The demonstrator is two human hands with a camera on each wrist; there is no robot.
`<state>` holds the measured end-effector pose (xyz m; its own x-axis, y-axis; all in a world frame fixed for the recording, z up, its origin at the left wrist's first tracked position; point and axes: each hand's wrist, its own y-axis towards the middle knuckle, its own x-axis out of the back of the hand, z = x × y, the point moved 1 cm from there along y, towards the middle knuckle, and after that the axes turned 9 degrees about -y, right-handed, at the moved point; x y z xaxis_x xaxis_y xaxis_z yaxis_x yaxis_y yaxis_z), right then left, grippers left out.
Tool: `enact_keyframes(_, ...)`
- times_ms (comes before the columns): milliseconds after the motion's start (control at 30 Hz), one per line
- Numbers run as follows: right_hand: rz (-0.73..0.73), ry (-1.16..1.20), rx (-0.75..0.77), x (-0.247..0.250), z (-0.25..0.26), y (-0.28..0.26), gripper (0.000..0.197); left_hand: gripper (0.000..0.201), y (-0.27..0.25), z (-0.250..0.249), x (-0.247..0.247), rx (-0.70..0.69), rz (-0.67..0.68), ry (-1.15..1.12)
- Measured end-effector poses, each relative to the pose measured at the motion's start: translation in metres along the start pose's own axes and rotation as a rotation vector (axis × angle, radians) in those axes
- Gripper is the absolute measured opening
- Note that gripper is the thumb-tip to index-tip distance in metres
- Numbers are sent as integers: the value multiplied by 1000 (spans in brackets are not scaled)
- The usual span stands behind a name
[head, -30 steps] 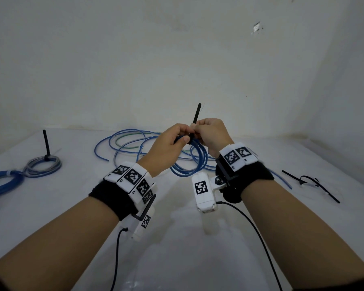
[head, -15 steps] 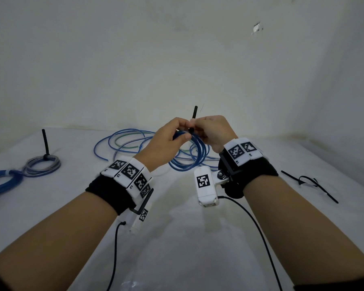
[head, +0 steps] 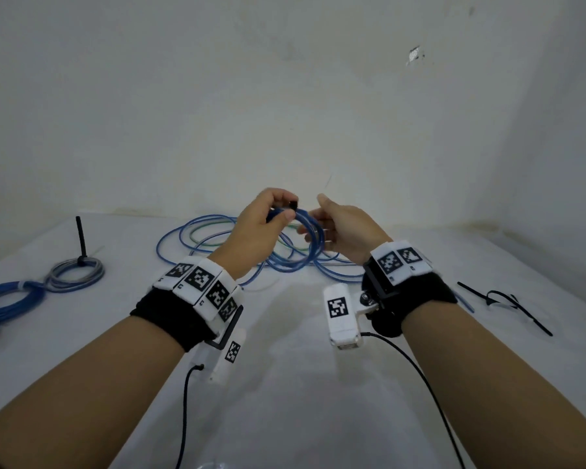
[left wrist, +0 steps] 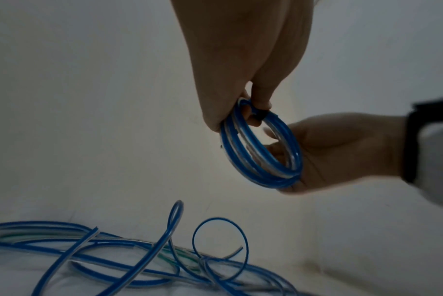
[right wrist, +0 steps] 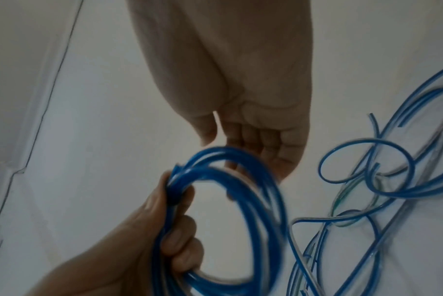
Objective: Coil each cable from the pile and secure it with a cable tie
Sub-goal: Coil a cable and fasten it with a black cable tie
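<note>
A coil of blue cable (head: pixel 313 247) hangs in the air over the table. My left hand (head: pixel 285 211) pinches its top between thumb and fingers, where a black cable tie (head: pixel 293 206) wraps the strands. The left wrist view shows the same coil (left wrist: pixel 263 160) and tie (left wrist: pixel 259 115). My right hand (head: pixel 315 218) is just right of the coil, fingers relaxed and holding nothing. In the right wrist view its fingers (right wrist: pixel 253 140) lie behind the coil (right wrist: pixel 266 180). The loose pile of blue and green cables (head: pixel 197 235) lies on the table beyond my hands.
At the left lie a tied grey coil (head: pixel 77 274) with its black tie tail upright, and a tied blue coil (head: pixel 7 299). Spare black cable ties (head: pixel 504 299) lie at the right. The white table (head: pixel 301 384) meets walls behind and to the right.
My right hand has let go of the cable tie, opened and drawn slightly right. The upright tie tail between my hands no longer shows. The left hand keeps hold of the coil.
</note>
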<state>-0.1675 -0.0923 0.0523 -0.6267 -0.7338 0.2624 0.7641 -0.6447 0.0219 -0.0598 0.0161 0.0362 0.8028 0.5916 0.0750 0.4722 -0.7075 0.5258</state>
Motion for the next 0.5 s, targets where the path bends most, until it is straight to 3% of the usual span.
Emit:
enact_keyframes(67,107,-72,26,0,-4,-4,45,19,8,-3,8,-2,-71,-27)
enact_keyframes(133,122,-79,99,-4,-6,-5,37,19,12,-2,14,7,-115,-27)
enact_keyframes(233,19,-12,195,-14,-1,-7,28,18,13,2,17,32,-201,19)
enact_keyframes(333,-117,-111,271,-27,6,-3,23,31,11,6,27,126,-422,170)
enact_keyframes(367,-145,-173,304,-32,8,-2,23,34,12,6,30,197,-437,169)
enact_keyframes(500,-143,-458,434,-59,10,0,24,43,10,-1,39,414,-285,-69)
